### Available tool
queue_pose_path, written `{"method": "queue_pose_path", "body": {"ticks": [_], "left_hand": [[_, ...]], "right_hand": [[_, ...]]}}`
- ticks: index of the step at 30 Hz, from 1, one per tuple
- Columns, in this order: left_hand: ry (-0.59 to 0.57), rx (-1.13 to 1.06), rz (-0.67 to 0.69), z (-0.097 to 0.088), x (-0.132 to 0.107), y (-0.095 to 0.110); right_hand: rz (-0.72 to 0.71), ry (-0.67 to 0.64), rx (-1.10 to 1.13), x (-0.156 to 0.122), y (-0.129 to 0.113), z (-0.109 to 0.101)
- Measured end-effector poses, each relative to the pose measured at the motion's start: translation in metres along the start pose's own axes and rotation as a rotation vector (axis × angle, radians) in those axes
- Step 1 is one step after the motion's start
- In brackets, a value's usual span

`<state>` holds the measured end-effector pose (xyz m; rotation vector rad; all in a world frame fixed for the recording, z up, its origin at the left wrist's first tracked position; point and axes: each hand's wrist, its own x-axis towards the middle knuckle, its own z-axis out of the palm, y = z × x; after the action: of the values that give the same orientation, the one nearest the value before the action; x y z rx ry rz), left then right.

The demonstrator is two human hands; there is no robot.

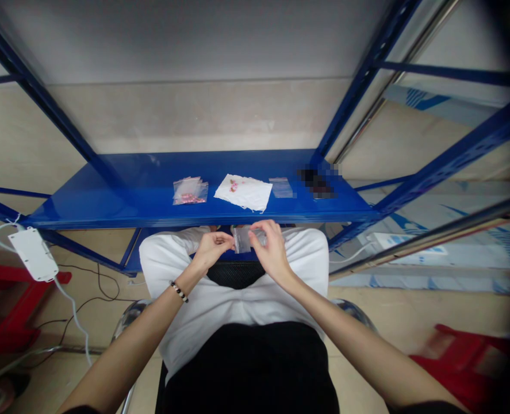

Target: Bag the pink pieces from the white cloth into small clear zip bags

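Note:
My left hand and my right hand meet above my lap, just in front of the blue shelf's edge. Both pinch a small clear plastic bag between fingertips, left hand at its left side, right hand at its upper right. On the blue shelf beyond lie a pile of small clear bags with pink pieces, a white sheet carrying a few small pink items, and an empty clear bag.
Blue rack posts rise at the left and right. A white power adapter hangs on a cable at the left. Red stools stand on the floor left and right. A blurred dark object lies on the shelf.

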<state>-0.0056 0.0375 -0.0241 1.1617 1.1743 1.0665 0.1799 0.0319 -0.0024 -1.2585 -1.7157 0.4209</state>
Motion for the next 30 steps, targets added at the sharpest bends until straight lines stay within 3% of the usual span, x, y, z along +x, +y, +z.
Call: {"method": "queue_pose_path", "body": {"ticks": [3,6,18,25,30], "left_hand": [[-0.050,0.072,0.119,0.001,0.000,-0.004],[-0.055,0.209,0.181,0.002,-0.001,-0.006],[0.140,0.474,0.319,-0.001,-0.003,0.005],[0.089,0.595,0.445,0.014,-0.017,0.005],[0.122,0.676,0.469,0.018,-0.024,0.009]], "right_hand": [[-0.043,-0.167,0.025,-0.004,-0.008,0.003],[-0.013,-0.223,0.022,-0.006,-0.007,0.008],[0.056,-0.194,-0.127,0.000,0.003,0.008],[-0.037,-0.184,-0.074,-0.005,0.000,0.011],[-0.057,-0.178,-0.098,-0.005,0.002,0.011]]}}
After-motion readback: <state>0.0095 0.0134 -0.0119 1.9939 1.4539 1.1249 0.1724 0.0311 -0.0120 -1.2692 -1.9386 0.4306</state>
